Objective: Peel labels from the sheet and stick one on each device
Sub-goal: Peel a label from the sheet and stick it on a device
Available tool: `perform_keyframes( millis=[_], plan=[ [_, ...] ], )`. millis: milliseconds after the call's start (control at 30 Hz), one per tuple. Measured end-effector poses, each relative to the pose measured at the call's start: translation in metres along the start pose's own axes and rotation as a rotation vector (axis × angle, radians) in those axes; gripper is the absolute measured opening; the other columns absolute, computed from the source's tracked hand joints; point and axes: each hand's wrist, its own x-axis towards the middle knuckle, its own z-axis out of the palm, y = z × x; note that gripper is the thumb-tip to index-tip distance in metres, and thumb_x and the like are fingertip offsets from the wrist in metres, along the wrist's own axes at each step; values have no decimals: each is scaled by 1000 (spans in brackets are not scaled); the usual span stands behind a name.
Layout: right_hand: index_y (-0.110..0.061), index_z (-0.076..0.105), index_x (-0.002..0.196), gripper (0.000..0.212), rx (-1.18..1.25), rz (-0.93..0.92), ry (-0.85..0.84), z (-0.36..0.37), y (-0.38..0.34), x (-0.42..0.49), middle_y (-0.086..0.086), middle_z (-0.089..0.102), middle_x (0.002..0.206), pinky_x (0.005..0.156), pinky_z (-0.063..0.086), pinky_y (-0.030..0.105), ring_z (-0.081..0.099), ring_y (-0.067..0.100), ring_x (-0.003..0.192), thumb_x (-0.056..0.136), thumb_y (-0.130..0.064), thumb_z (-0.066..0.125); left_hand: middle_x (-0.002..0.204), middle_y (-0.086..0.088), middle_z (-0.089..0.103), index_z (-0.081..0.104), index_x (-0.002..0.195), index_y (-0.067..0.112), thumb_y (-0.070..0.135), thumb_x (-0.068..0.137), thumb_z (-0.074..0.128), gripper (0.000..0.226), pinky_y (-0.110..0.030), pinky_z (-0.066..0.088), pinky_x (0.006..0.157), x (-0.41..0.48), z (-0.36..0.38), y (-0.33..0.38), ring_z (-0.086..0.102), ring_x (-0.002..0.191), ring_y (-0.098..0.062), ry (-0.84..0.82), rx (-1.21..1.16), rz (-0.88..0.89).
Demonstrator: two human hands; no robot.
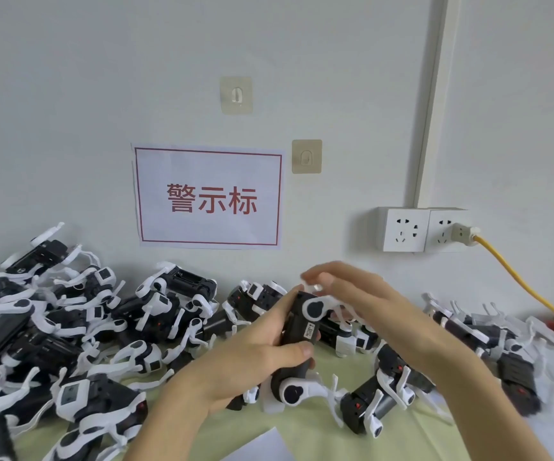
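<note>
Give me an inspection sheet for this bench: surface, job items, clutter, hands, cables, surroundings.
Surface: pale green table cover, mostly buried under devices.
Job's things: held device, black and white, a small label on its body; white sheet corner at the near edge.
Clutter: piled devices left, more on the right.
Hands: left hand grips the held device; right hand hovers above it, blurred, fingers extended.
Cables: yellow cable plugged into the right wall socket.
Surroundings: red-bordered sign, two adhesive hooks.

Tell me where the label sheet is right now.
In the head view, only a white corner of the label sheet shows at the bottom centre, on the green table between the forearms.
</note>
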Motion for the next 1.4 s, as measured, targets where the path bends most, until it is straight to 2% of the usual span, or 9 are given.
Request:
perform_keyframes(
  millis=[267,500,633,767,867,1033,1200,1267,1400],
  plan=[
    [-25,69,115,31,72,111,-130,-10,12,-8,-4,74,109,76,55,20,75,15,97,95,-49,65,110,-3,78,65,129,32,22,83,80,50,-26,60,80,2,-4,6,77,94,-29,187,-10,-30],
    [-11,71,113,44,348,278,-213,-10,40,-77,18,70,106,81,59,48,67,42,89,89,-48,66,115,1,77,65,128,30,54,88,60,47,-34,59,86,-11,-1,24,76,99,-23,19,58,-139],
    [-7,66,102,38,450,408,-257,-23,65,-128,1,71,81,67,57,33,62,16,63,88,-42,64,108,-2,78,69,118,20,29,105,54,22,-37,58,89,-8,19,1,78,92,-23,206,84,-120],
    [0,56,103,59,600,505,-9,-54,96,-168,21,57,87,62,48,37,48,26,61,73,-46,75,109,9,76,75,106,23,10,96,68,18,-27,49,89,6,62,-39,71,100,-7,317,235,-50],
    [-1,60,106,52,994,193,228,-79,103,-179,19,63,88,68,54,36,47,24,63,85,-48,68,141,12,55,67,128,32,21,90,76,40,-22,36,106,22,99,-67,49,136,-7,275,551,57],
    [-1,48,147,67,1738,-355,547,-109,115,-193,24,50,149,112,41,45,56,38,133,104,-52,40,148,3,45,69,128,30,33,84,80,45,-28,39,104,38,127,-95,41,140,-16,397,638,82],
    [-8,64,130,49,1432,0,854,-96,123,-179,11,71,125,84,49,32,69,18,93,104,-42,41,113,8,56,73,87,21,24,91,75,5,-20,40,69,45,132,-97,59,99,-12,547,653,60],
    [-6,68,116,36,1206,206,857,-80,120,-166,6,72,96,71,44,29,60,16,70,102,-32,46,84,9,59,64,72,24,34,91,74,23,-19,39,58,42,133,-93,57,71,-6,601,605,-45],
    [-9,69,91,18,678,421,716,-47,108,-148,5,63,73,58,41,26,56,15,55,97,-15,53,77,-6,74,74,94,9,38,84,81,32,-27,49,41,28,126,-69,67,69,-23,605,-462,-402]
  ],
)
